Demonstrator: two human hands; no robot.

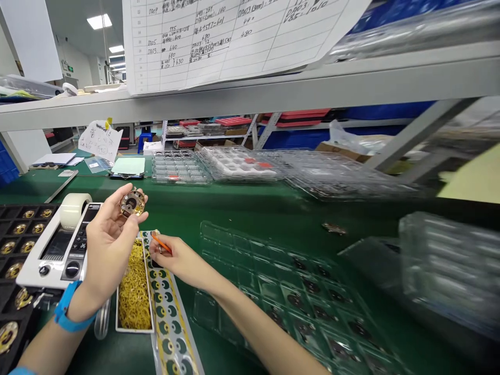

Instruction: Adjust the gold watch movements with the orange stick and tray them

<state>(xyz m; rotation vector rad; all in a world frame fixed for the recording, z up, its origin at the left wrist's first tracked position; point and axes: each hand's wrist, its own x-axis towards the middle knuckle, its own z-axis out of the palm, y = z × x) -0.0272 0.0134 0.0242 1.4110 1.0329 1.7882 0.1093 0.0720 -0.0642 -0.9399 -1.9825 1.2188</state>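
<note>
My left hand [107,245] holds up a small round brass-coloured part [132,203] between fingertips, above a white box of yellow rings [134,291]. My right hand [177,260] grips a thin orange tool [161,242], its tip over a long strip of green and black stickers [170,317] lying on the green table [234,208]. A blue band sits on my left wrist.
A white tape dispenser [58,245] with a tape roll stands at left, beside a black tray of round brass parts [15,245]. Clear plastic trays [297,291] lie at right and along the back. A shelf with a handwritten sheet [234,36] hangs overhead.
</note>
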